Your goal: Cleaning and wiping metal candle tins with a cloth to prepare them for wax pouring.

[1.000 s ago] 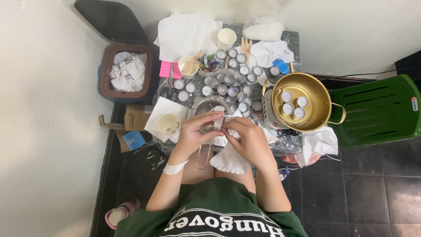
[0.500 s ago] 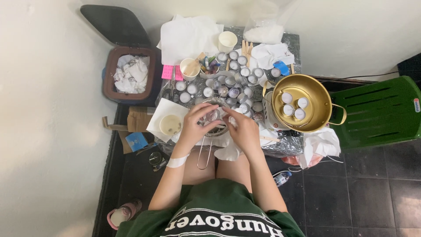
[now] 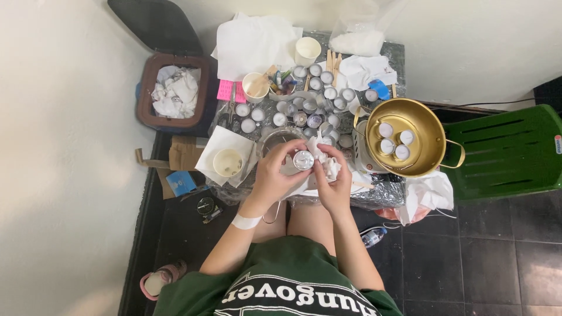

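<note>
My left hand (image 3: 276,174) holds a small round metal tin (image 3: 303,160) up in front of me, its open top facing the camera. My right hand (image 3: 332,181) presses a crumpled white tissue (image 3: 325,159) against the tin's right side. Both hands meet over the near edge of a small foil-covered table (image 3: 383,190). Just behind them sits a metal bowl (image 3: 275,140). A white band wraps my left wrist.
Several small tins (image 3: 319,102) fill the table's middle. A gold pot (image 3: 407,137) holding several tins stands at right, a paper cup (image 3: 227,162) on a napkin at left. A brown bin (image 3: 174,93) of used tissues stands far left, a green chair (image 3: 509,152) at right.
My hands have lifted the tin a little higher and turned its top toward the camera. The tissue has bunched up beside it instead of hanging below my right hand.
</note>
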